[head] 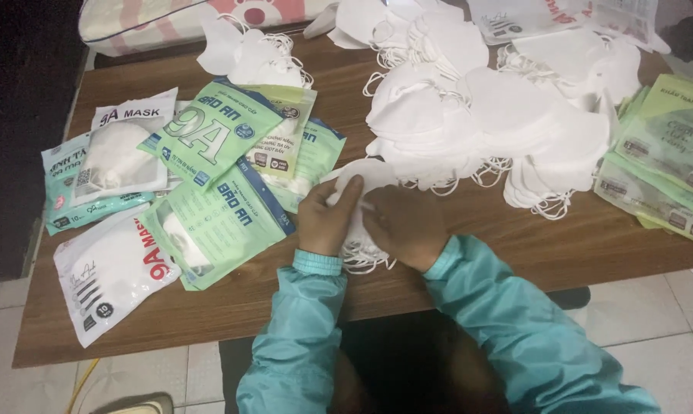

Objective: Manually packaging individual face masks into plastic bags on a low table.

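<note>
Fingers of the left hand [327,221] and right hand [404,226] clasp a small stack of white face masks [359,184] at the wooden table's [469,230] near edge; filled pouches [208,222] lie left, loose masks [477,123] heaped beyond, unpacked.

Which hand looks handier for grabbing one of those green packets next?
Probably the left hand: the filled green packets lie right beside it, while the right hand sits farther off. Both now hold a small stack of white masks.

soft matt white cloth masks [469,115] heaped along the far edge of the smooth brown wood tabletop [515,245]; glossy green and white plastic pouches [208,215] toward its left edge.
</note>
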